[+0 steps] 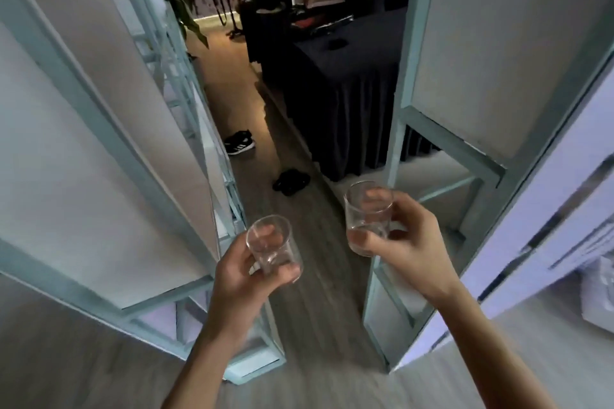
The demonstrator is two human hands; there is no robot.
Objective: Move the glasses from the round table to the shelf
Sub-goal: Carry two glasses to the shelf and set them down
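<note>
Wood-grain floor running between two pale partition frames, left and right. Far: dark-skirted worktop; shoes and sandals on floor. Near left: left hand, fingers curled round clear glass, held in air. Near right: right hand, gripping second glass, tilted, likewise aloft.

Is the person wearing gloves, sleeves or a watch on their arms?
No. The left hand and the right hand are bare, with no gloves, and no rings show. The left forearm and right forearm are bare too, as far as the picture reaches: no sleeves, watch or bracelet.
</note>
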